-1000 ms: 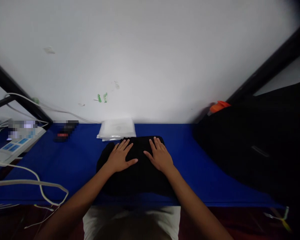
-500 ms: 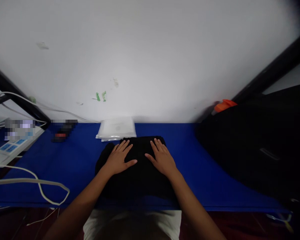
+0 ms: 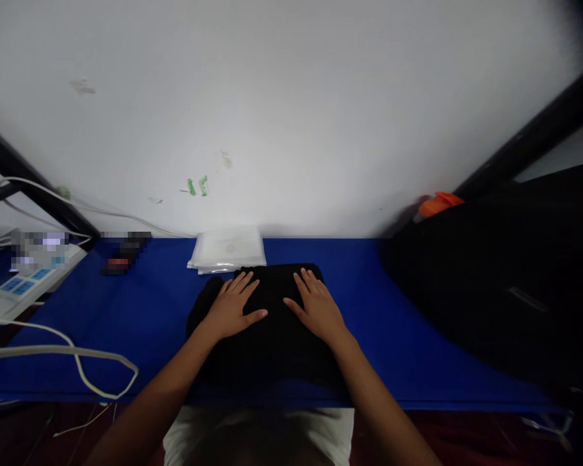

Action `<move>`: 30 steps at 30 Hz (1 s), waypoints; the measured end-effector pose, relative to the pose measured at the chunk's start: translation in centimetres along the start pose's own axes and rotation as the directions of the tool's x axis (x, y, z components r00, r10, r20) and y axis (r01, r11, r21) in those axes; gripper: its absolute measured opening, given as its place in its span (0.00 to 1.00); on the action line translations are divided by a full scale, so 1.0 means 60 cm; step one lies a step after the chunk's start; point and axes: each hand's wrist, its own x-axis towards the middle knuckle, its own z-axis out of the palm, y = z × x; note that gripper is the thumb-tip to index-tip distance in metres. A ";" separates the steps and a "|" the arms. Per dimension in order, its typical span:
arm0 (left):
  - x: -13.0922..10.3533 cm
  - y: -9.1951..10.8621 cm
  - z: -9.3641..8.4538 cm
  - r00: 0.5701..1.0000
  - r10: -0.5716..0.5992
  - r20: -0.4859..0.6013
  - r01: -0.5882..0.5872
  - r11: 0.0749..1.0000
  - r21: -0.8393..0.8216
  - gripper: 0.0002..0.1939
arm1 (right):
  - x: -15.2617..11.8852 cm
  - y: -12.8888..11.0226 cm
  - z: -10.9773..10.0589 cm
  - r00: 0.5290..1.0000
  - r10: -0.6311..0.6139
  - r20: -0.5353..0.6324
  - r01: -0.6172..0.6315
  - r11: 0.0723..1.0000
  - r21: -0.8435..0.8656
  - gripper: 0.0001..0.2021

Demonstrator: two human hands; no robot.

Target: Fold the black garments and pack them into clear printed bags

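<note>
A folded black cloth item [image 3: 272, 349], perhaps a garment, lies on the blue surface [image 3: 369, 310] in front of me. Flat on its left part rests my left hand [image 3: 233, 307], fingers spread and thumb pointing inward. My right hand [image 3: 317, 307] lies likewise on the right part, palm down with its thumb toward the left. Neither hand grips anything. Just beyond the cloth, a clear zip bag [image 3: 228, 249] with something white sits against the wall.
At the left are a white power strip [image 3: 29, 281], a blurred-out dark object [image 3: 126, 252] and a looping white cable [image 3: 102, 355]. A large black bag or cloth heap [image 3: 476, 291] covers the right side, with an orange item [image 3: 440, 204] behind it. A white wall [image 3: 311, 116] rises at the back.
</note>
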 end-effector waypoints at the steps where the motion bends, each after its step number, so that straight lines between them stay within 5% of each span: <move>1: 0.000 0.000 0.000 1.000 -0.002 0.001 0.002 1.000 0.000 0.39 | 0.000 0.000 0.001 1.000 -0.002 -0.004 0.002 1.000 -0.001 0.38; 30: -0.001 -0.004 0.002 1.000 0.014 0.021 -0.014 1.000 -0.027 0.39 | -0.010 -0.002 0.002 1.000 0.005 -0.029 -0.005 1.000 0.005 0.37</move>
